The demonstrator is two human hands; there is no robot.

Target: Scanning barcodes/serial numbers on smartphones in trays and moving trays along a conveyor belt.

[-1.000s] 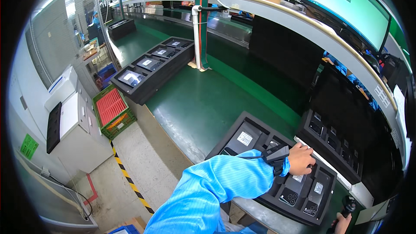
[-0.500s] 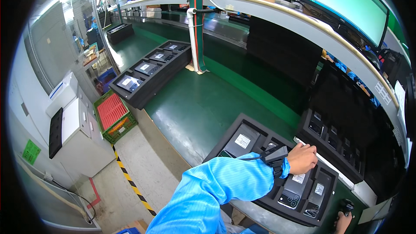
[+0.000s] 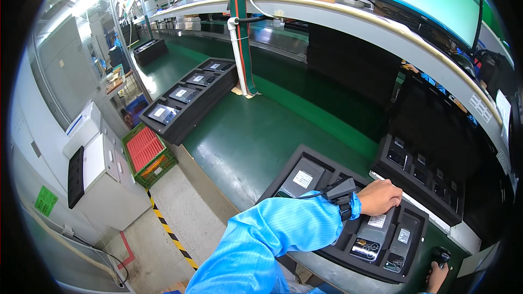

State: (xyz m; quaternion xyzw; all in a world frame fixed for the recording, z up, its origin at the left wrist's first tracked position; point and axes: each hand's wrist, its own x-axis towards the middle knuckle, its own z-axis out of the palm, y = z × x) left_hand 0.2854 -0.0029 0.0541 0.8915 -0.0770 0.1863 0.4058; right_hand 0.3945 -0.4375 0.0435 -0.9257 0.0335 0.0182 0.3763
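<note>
My left hand (image 3: 378, 197), in a blue sleeve with a black device strapped at the wrist, reaches over a black foam tray (image 3: 415, 264). Its fingers are closed and bent down by the upper end of a grey smartphone (image 3: 375, 232); whatever is between them is hidden. Beside that phone lies another smartphone (image 3: 401, 239), camera end toward me, with a white label. A third smartphone (image 3: 305, 177) rests at the tray's left end, while my forearm covers the middle slots. At the lower right, my right hand (image 3: 437, 276) is wrapped round a black handheld barcode scanner (image 3: 440, 254).
Another foam tray of phones (image 3: 188, 95) stands on the green bench (image 3: 245, 136) by a post (image 3: 239, 49). A further tray (image 3: 422, 177) sits behind a white strip. A monitor (image 3: 430, 0) is on the shelf above. On the floor are a green crate (image 3: 155, 169) and cabinet.
The whole view has shifted slightly. My left hand stays bent at the same phone in the tray, and the scanner stays in my right hand, turned a little.
</note>
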